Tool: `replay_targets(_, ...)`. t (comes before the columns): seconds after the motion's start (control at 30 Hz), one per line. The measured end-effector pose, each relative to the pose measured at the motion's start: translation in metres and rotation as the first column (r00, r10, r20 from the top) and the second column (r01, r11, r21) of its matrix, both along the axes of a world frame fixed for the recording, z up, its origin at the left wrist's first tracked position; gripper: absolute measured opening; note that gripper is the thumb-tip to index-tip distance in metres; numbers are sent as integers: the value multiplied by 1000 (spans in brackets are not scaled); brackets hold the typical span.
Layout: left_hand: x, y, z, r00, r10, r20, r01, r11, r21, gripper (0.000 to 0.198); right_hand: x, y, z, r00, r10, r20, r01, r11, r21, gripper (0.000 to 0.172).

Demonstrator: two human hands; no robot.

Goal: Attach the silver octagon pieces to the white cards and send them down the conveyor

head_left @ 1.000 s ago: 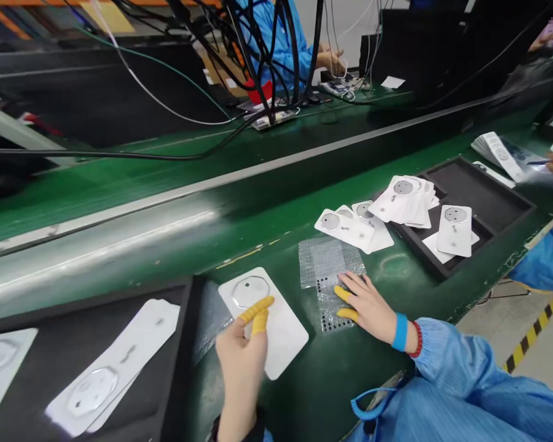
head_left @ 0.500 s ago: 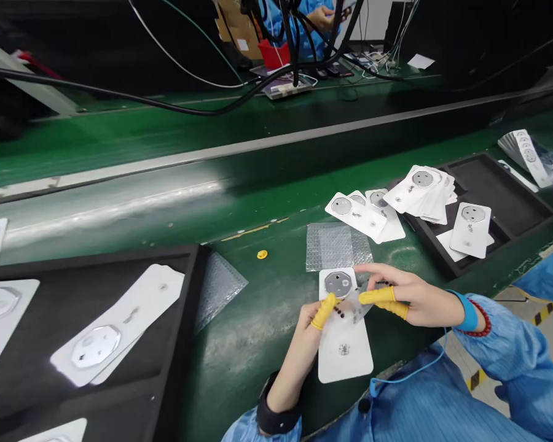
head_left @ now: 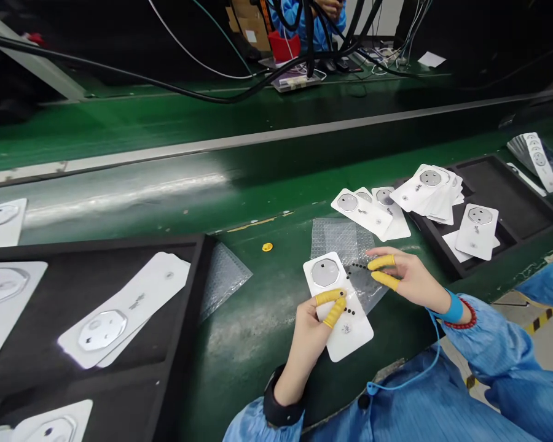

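Head view: the left hand [head_left: 308, 351] pinches the near edge of a white card [head_left: 357, 334] between two fingertips in yellow cots [head_left: 330, 297], and the card lies tilted on the green tabletop [head_left: 244, 374], just beside a bubble wrap sheet [head_left: 334, 238]. The right hand [head_left: 408, 280] is half open, its two cotted fingers [head_left: 380, 263] spread apart at the edge of a clear film [head_left: 367, 283] dotted with black specks; whether they grip it, I cannot tell. The main risk appears to lie where the film overlaps the card: a slip of the right fingers could drag the film and scatter or smear the dots. A one-sided pinch could also let the card pivot, and a cot brushing the grey disc [head_left: 325, 272] might mark its face. The card looks clean and flat, with small black dots near its middle, though the pinching fingers hide part of it. To the right, loose cards [head_left: 362, 212] and a fanned stack [head_left: 431, 193] crowd a black tray [head_left: 529, 195], so a careless elbow or sleeve could knock them askew.
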State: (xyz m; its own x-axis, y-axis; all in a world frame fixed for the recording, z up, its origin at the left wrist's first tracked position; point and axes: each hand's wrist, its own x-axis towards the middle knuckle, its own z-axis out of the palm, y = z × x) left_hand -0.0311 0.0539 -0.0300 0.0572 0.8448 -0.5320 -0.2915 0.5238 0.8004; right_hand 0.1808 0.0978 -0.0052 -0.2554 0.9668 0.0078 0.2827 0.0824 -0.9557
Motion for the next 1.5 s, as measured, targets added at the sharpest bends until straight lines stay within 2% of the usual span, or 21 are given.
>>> replay_targets(0.1,2,0,-2,1000,16,5,-16,1000,-11,40,-7,8,-10,996,-84,23,81,991,104,13)
replay_targets(0.3,3,2,0,1000,0,8,0,1000,-26,41,-6,33,-5,997,37,65,-42,997,66,21)
replay_targets(0.4,4,2,-2,1000,13,-4,-13,1000,-20,41,-15,29,-1,992,-33,120,14,987,163,16)
replay_targets(0.47,4,2,-4,999,32,-27,-32,999,-2,37,-26,18,-2,984,-37,174,-19,951,308,14)
replay_targets(0.57,5,2,-6,996,43,-73,-40,999,36,28,-43,-2,-8,957,50,287,-182,871,456,14)
replay_targets(0.77,5,0,1,988,18,-153,-3,995,98,18,-48,-10,-17,905,127,407,-325,822,467,20)
replay_targets(0.9,5,0,3,985,-11,-174,28,995,97,11,-46,-9,-19,854,129,503,-414,754,509,25)
replay_targets(1.1,2,-2,-4,985,14,-175,-1,997,78,14,-48,-13,-24,777,103,621,-533,632,563,28)
replay_targets(1.27,1,3,-7,985,44,-168,-36,998,54,29,-48,-18,-33,780,78,621,-550,558,621,33)
replay_targets(1.4,2,5,-7,980,53,-191,-42,997,64,30,-47,-19,-40,786,115,607,-566,529,632,32)
replay_targets(1.5,4,4,-7,976,56,-213,-40,996,80,31,-46,-17,-43,794,154,588,-561,559,611,30)
